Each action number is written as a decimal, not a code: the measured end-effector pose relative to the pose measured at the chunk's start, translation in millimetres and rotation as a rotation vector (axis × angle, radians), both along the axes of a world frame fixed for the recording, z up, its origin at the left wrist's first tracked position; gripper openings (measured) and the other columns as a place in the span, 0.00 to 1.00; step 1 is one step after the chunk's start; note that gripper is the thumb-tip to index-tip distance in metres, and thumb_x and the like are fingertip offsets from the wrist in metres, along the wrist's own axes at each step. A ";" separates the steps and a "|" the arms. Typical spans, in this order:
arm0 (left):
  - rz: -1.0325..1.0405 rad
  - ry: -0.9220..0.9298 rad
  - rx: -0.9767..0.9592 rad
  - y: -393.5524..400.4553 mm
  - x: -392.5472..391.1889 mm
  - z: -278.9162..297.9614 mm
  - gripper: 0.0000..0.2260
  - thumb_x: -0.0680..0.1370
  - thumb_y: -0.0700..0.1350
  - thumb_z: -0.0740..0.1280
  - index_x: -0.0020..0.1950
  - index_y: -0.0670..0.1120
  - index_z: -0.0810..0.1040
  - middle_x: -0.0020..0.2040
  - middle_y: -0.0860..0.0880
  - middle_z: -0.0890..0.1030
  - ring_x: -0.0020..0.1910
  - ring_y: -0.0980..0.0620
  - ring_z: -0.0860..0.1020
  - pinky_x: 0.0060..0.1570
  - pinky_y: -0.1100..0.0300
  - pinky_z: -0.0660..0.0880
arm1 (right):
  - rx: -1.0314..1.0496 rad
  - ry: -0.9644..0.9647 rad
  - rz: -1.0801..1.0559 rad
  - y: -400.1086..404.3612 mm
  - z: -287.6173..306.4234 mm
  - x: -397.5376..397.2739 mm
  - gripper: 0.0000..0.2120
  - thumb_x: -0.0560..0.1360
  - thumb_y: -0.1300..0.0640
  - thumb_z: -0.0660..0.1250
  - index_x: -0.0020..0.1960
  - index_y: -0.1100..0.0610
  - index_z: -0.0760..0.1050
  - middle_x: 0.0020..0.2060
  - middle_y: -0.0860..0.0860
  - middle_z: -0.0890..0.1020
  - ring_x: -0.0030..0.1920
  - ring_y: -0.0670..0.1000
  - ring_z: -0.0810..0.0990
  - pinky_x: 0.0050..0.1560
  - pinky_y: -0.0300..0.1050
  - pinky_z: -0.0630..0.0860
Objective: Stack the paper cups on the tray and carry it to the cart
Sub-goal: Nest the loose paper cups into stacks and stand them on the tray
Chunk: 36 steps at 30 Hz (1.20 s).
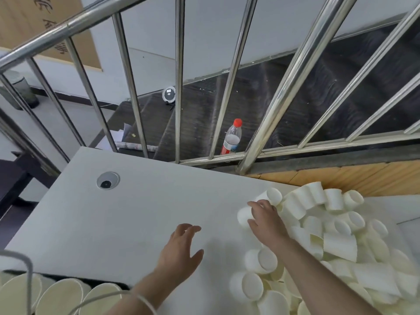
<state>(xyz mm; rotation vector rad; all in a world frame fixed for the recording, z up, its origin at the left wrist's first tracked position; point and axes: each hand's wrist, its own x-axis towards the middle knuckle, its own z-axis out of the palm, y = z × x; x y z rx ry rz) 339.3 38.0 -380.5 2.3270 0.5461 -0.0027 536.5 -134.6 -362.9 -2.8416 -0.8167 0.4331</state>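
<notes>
A loose pile of white paper cups (pixel 336 242) covers the right side of the white table (pixel 136 212). My right hand (pixel 264 218) reaches into the pile's left edge, and its fingers close around one cup (pixel 244 216) lying on its side. Over the bare tabletop hovers my left hand (pixel 181 248), fingers spread and holding nothing. At the bottom left, several upright cups (pixel 60 296) stand below the table's near edge, behind a thin wire frame (pixel 28 285). No tray is visible.
A steel stair railing (pixel 179 87) runs just beyond the table's far edge. Behind it a plastic bottle with a red cap (pixel 232 137) stands on a dark step. A round cable grommet (pixel 108 180) sits in the tabletop at the left.
</notes>
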 end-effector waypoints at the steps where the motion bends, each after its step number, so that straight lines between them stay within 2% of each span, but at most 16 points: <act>1: 0.000 -0.006 -0.004 -0.7 2.3 0.2 0.24 0.76 0.53 0.66 0.71 0.55 0.64 0.67 0.57 0.64 0.63 0.58 0.69 0.53 0.62 0.74 | 0.106 0.027 -0.034 2.2 3.0 -3.9 0.23 0.78 0.55 0.65 0.72 0.50 0.67 0.67 0.50 0.68 0.66 0.52 0.68 0.64 0.44 0.67; 3: 0.005 -0.030 -0.021 -2.3 6.9 2.7 0.28 0.74 0.54 0.67 0.72 0.55 0.62 0.68 0.58 0.64 0.65 0.58 0.69 0.54 0.62 0.73 | 0.347 0.173 -0.143 7.8 12.8 -16.3 0.22 0.76 0.54 0.68 0.69 0.49 0.70 0.63 0.46 0.71 0.64 0.48 0.69 0.65 0.43 0.67; 5: 0.005 -0.075 -0.061 -5.5 11.6 6.5 0.34 0.72 0.56 0.70 0.74 0.55 0.58 0.68 0.59 0.63 0.65 0.59 0.69 0.55 0.62 0.74 | 0.531 0.443 -0.235 11.1 24.6 -33.5 0.18 0.75 0.52 0.69 0.64 0.44 0.74 0.56 0.42 0.74 0.60 0.46 0.73 0.62 0.45 0.73; 7: -0.017 -0.148 -0.113 -9.1 15.4 10.5 0.40 0.69 0.57 0.73 0.75 0.54 0.56 0.67 0.60 0.62 0.63 0.61 0.69 0.55 0.62 0.75 | 0.685 0.729 -0.302 10.1 34.0 -49.8 0.15 0.75 0.53 0.70 0.60 0.44 0.77 0.50 0.47 0.76 0.54 0.49 0.78 0.57 0.46 0.79; 10: -0.055 -0.261 -0.172 -13.3 15.2 15.3 0.40 0.67 0.55 0.75 0.73 0.55 0.57 0.64 0.63 0.65 0.59 0.68 0.69 0.50 0.72 0.73 | 0.796 0.973 -0.354 5.6 40.6 -65.5 0.18 0.70 0.53 0.71 0.59 0.48 0.79 0.57 0.61 0.78 0.55 0.54 0.81 0.56 0.49 0.80; 13: -0.074 -0.310 -0.195 -19.4 11.3 17.8 0.33 0.67 0.54 0.75 0.68 0.54 0.64 0.59 0.62 0.70 0.56 0.67 0.71 0.45 0.73 0.72 | 0.832 1.049 -0.378 -1.7 40.3 -72.7 0.19 0.69 0.53 0.71 0.60 0.51 0.79 0.59 0.62 0.77 0.55 0.54 0.80 0.57 0.51 0.79; 15: -0.059 -0.314 -0.130 -21.9 10.2 17.0 0.29 0.66 0.55 0.72 0.64 0.52 0.68 0.57 0.61 0.72 0.54 0.63 0.73 0.44 0.70 0.73 | 0.804 0.951 -0.361 -7.4 36.7 -73.9 0.15 0.73 0.54 0.71 0.59 0.50 0.79 0.55 0.57 0.79 0.54 0.50 0.80 0.57 0.47 0.79; 17: -0.044 -0.262 -0.046 -22.1 9.7 18.6 0.29 0.67 0.53 0.72 0.66 0.52 0.68 0.59 0.59 0.71 0.56 0.58 0.72 0.50 0.63 0.74 | 0.701 0.720 -0.338 -17.2 33.8 -74.0 0.11 0.75 0.53 0.71 0.57 0.46 0.77 0.55 0.49 0.79 0.53 0.44 0.80 0.55 0.41 0.78; 20: -0.075 -0.060 0.099 -19.1 8.0 22.2 0.34 0.71 0.51 0.69 0.75 0.56 0.59 0.66 0.57 0.66 0.62 0.52 0.67 0.58 0.60 0.71 | 0.374 0.298 -0.215 -37.3 30.7 -71.1 0.16 0.76 0.48 0.68 0.62 0.46 0.73 0.60 0.42 0.75 0.59 0.42 0.75 0.59 0.36 0.72; 22: -0.093 0.044 0.176 -16.9 6.3 21.3 0.36 0.72 0.51 0.67 0.76 0.58 0.54 0.68 0.55 0.64 0.64 0.50 0.65 0.61 0.59 0.69 | 0.165 0.144 -0.113 -45.9 31.3 -71.8 0.20 0.77 0.48 0.66 0.67 0.49 0.70 0.63 0.43 0.72 0.64 0.45 0.71 0.62 0.37 0.68; 27: -0.127 0.207 0.291 -19.2 1.6 13.3 0.36 0.73 0.48 0.65 0.77 0.54 0.50 0.68 0.51 0.64 0.66 0.49 0.64 0.61 0.58 0.69 | -0.130 0.118 -0.066 -53.4 29.5 -78.0 0.25 0.77 0.48 0.65 0.72 0.50 0.65 0.66 0.48 0.68 0.65 0.51 0.68 0.60 0.43 0.71; 33: -0.167 0.237 0.330 -20.7 -4.1 5.7 0.35 0.74 0.49 0.65 0.76 0.54 0.51 0.68 0.52 0.63 0.66 0.49 0.64 0.60 0.59 0.68 | -0.187 0.115 -0.056 -53.5 19.4 -78.5 0.23 0.77 0.53 0.66 0.70 0.51 0.65 0.66 0.49 0.68 0.64 0.51 0.69 0.59 0.43 0.72; 36: -0.183 0.232 0.341 -20.9 -4.2 4.8 0.39 0.73 0.55 0.67 0.77 0.54 0.48 0.71 0.51 0.60 0.69 0.49 0.62 0.64 0.57 0.65 | -0.160 0.109 -0.068 -53.7 19.1 -79.2 0.24 0.77 0.53 0.65 0.71 0.50 0.65 0.66 0.48 0.68 0.64 0.51 0.69 0.60 0.43 0.71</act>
